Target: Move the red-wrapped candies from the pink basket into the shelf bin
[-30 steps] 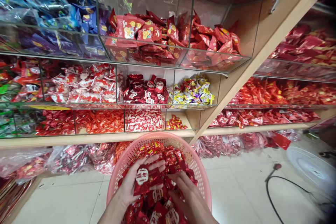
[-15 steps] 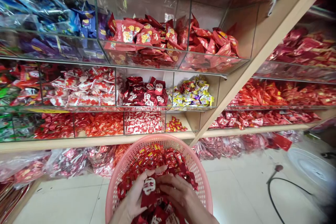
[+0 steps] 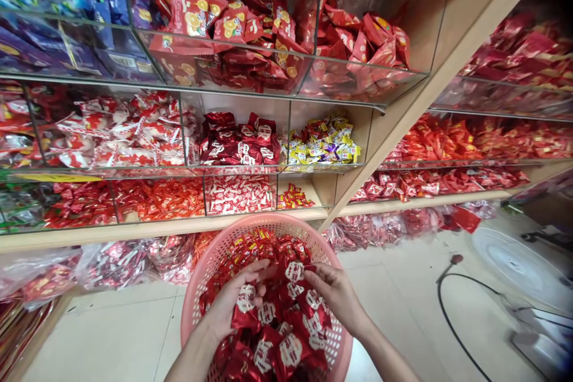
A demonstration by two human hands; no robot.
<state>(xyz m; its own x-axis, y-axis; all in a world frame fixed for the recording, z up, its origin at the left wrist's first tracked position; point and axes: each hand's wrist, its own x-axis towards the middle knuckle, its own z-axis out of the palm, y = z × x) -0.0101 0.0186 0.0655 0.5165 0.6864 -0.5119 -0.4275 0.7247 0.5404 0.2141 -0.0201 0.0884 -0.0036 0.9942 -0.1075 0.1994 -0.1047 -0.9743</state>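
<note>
A pink perforated plastic basket [image 3: 268, 218] holds small red candies [image 3: 250, 245] at its far side and larger dark red candy packets [image 3: 290, 349] with white labels nearer me. Inside it, my left hand [image 3: 235, 298] is closed around one dark red candy packet [image 3: 246, 300], label facing up. My right hand [image 3: 331, 289] pinches the edge of another candy packet [image 3: 294, 271] between thumb and fingers, over the pile. The right hand's lower fingers are partly hidden.
Shelves behind the basket have clear bins of wrapped sweets, including similar dark red packets [image 3: 244, 143] and yellow-wrapped candies [image 3: 324, 143]. Plastic bags of sweets [image 3: 114, 265] lie under the lowest shelf. A black cable [image 3: 441, 298] and a white round lid [image 3: 514, 259] are on the right floor.
My hands, earlier close together around a packet, are now apart. My right hand has moved right and up and holds a separate packet by its edge. More dark red packets show. The view has shifted.
</note>
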